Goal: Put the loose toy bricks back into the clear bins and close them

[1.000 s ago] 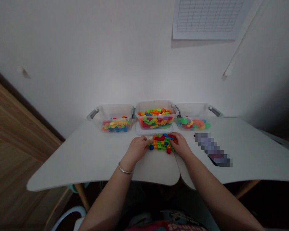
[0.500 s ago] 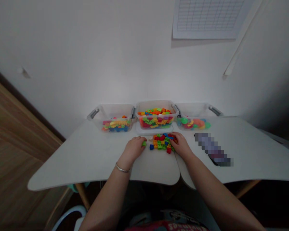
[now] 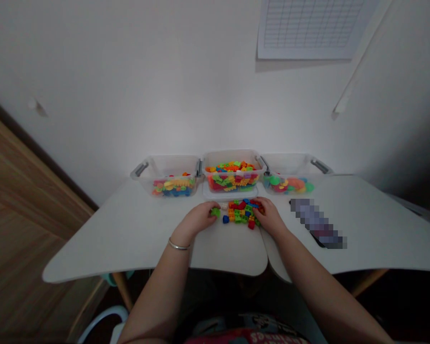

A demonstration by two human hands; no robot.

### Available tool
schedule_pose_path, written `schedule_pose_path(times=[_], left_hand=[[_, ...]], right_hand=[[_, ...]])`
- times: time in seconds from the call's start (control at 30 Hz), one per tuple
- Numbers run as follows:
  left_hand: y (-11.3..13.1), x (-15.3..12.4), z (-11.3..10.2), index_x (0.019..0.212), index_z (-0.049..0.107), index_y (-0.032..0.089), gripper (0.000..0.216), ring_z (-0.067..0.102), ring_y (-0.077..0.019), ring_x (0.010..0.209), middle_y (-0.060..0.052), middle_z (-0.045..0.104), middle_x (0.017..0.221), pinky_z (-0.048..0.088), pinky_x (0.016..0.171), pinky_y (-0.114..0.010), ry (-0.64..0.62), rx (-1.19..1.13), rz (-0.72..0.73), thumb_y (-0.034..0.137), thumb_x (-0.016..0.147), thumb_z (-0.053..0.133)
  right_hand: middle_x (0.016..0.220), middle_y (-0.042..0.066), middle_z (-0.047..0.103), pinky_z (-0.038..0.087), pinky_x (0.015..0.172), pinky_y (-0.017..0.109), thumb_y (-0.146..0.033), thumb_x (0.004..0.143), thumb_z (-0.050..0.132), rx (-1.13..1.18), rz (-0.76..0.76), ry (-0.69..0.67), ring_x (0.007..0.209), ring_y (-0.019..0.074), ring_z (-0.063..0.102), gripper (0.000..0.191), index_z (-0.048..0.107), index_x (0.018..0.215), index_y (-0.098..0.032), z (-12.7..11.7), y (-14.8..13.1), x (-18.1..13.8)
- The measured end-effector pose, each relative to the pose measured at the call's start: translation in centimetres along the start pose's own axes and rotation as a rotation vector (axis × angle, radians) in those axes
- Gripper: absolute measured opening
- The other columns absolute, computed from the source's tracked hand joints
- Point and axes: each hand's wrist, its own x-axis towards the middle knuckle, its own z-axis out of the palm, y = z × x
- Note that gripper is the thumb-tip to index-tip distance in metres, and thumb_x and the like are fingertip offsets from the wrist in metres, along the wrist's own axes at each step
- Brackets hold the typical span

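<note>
A light green building block [image 3: 215,212] is held between the thumb and fingers of my left hand [image 3: 198,219], just left of the pile. My right hand [image 3: 271,218] rests at the right edge of the pile of building blocks [image 3: 241,212], thumb and fingers apart and curved around red and blue pieces there. Its fingertips are partly hidden among them. Close to my left hand lie a dark blue block [image 3: 225,219] and a whitish block [image 3: 224,206]. One red block [image 3: 251,224] sits at the pile's near edge.
Along the wall stand three clear bins with colourful pieces: a left bin [image 3: 172,165], a middle bin [image 3: 232,157] on a white lid [image 3: 215,195], and a right bin [image 3: 288,162]. A blurred-out phone-like object [image 3: 317,223] lies right of my right arm on the white table [image 3: 136,239].
My left hand has turned slightly and its wrist has shifted left, so more of the green block shows between its fingers. My right hand has stayed at the pile's edge.
</note>
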Motion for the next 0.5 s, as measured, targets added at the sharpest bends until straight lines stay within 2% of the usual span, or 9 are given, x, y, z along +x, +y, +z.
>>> schedule_pose_path(times=[0.13,0.23,0.3,0.4,0.5], left_hand=[[0.7,0.7,-1.5,0.108,0.062,0.019,0.027,0.064,-0.0182,0.101,-0.006,0.068,0.110,0.052,0.092,-0.034,0.251,-0.285,0.081,0.019,0.081,0.060],[1.0,2.1,-2.7,0.109,0.061,0.019,0.027,0.061,-0.0191,0.110,-0.009,0.064,0.118,0.052,0.094,-0.034,0.498,-0.341,0.104,0.025,0.083,0.062],[1.0,3.5,-3.2,0.108,0.062,0.020,0.025,0.061,-0.0190,0.109,-0.009,0.064,0.117,0.051,0.095,-0.034,0.641,-0.335,0.084,0.026,0.083,0.062],[0.8,6.0,-3.5,0.110,0.060,0.019,0.029,0.064,-0.0183,0.102,-0.008,0.067,0.110,0.052,0.094,-0.034,0.763,-0.449,0.026,0.024,0.082,0.062],[0.9,8.2,-3.7,0.113,0.056,0.014,0.031,0.066,-0.0170,0.098,-0.010,0.068,0.106,0.053,0.091,-0.033,0.806,-0.620,-0.026,0.018,0.082,0.059]], right_hand=[[0.115,0.013,0.065,0.044,0.103,0.049,-0.028,0.079,0.054,0.009,-0.001,0.003,0.112,0.0272,0.057,0.034,0.065,0.109,-0.018,0.0,0.0,0.0],[0.115,0.013,0.064,0.044,0.103,0.048,-0.028,0.078,0.054,0.009,0.002,0.009,0.113,0.0272,0.057,0.034,0.065,0.110,-0.018,0.0,-0.1,0.0],[0.116,0.013,0.064,0.043,0.104,0.048,-0.027,0.078,0.054,0.010,0.004,0.003,0.113,0.0275,0.057,0.035,0.065,0.110,-0.017,-0.1,-0.1,0.1],[0.116,0.014,0.065,0.043,0.104,0.049,-0.027,0.077,0.055,0.019,0.009,-0.007,0.113,0.0280,0.058,0.035,0.066,0.109,-0.017,-0.2,-0.1,0.1],[0.116,0.014,0.065,0.043,0.103,0.049,-0.029,0.077,0.057,0.026,0.018,0.005,0.112,0.0281,0.058,0.033,0.067,0.107,-0.017,-0.1,0.1,0.1]])
